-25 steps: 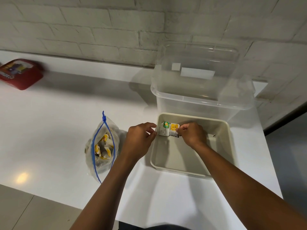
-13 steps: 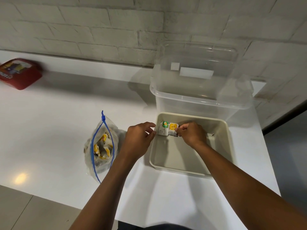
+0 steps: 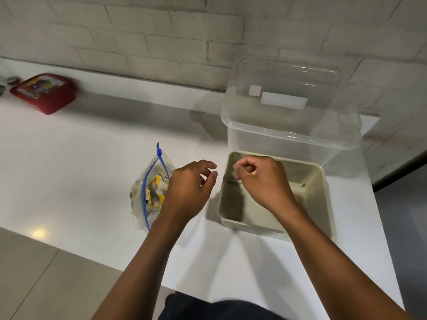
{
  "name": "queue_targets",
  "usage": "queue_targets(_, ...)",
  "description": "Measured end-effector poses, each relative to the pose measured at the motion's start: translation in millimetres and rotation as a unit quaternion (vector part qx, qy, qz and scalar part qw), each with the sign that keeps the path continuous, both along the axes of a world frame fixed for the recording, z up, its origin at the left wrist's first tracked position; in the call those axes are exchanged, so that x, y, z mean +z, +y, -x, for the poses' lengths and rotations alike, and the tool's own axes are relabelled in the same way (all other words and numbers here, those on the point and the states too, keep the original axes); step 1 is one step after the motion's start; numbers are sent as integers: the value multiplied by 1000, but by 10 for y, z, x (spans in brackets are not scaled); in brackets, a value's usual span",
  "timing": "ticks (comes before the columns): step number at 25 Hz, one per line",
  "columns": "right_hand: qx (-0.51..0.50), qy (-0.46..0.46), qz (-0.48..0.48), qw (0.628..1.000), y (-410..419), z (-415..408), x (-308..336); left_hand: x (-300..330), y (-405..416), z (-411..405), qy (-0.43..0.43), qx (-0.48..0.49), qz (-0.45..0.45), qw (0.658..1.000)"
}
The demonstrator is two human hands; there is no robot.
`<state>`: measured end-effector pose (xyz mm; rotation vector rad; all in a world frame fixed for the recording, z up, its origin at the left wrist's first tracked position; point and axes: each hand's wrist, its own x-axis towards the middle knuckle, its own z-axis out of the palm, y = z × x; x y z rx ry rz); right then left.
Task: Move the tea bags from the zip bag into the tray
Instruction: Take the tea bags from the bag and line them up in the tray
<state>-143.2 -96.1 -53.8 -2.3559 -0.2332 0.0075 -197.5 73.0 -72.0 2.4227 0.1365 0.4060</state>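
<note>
A clear zip bag with a blue zip lies on the white counter, holding several yellow-and-white tea bags. To its right stands a beige tray. My right hand is inside the tray near its far left corner, fingers curled round tea bags that it almost wholly hides; only a yellow sliver and a white edge show. My left hand hovers between the bag and the tray, fingers loosely curled, holding nothing.
A large clear plastic tub stands right behind the tray against the brick wall. A red lidded box sits at the far left of the counter. The counter's front edge runs diagonally below the bag, with floor tiles beyond.
My left hand has let go of the tea bags and pulled back left out of the tray. My right hand has moved left over the tea bags and now covers them.
</note>
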Motion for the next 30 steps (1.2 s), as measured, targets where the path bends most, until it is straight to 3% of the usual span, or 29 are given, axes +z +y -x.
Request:
queue_targets(3,97,17,-107,989,376,323,186,24,219,327,-33,63,-25,997)
queue_targets(6,180,55,-113,976,815,534,143,-11,491,541,-24,110,-47,992)
queue_targets(13,186,55,-114,974,1508,845,140,-21,956,923,-42,146,-9,988)
queue_targets(15,172,56,-101,978,1632,885,117,-9,1034,955,-14,132,33,991)
queue_targets(18,156,106,-42,981,1792,848,24,70,1023,940,116,85,212,967)
queue_targets(19,153,133,-12,979,1821,826,-15,52,1035,938,158,63,224,960)
queue_targets(21,157,155,95,971,1799,809,-75,20,1056,937,217,18,153,964)
queue_targets(25,111,120,251,954,1846,870,-87,-64,1202,934,201,0,-34,979)
queue_targets(27,97,96,279,951,1963,926,-73,-46,1261,933,215,13,-46,975)
queue_targets(30,175,55,277,943,2153,963,-93,53,1373,934,223,15,-28,974)
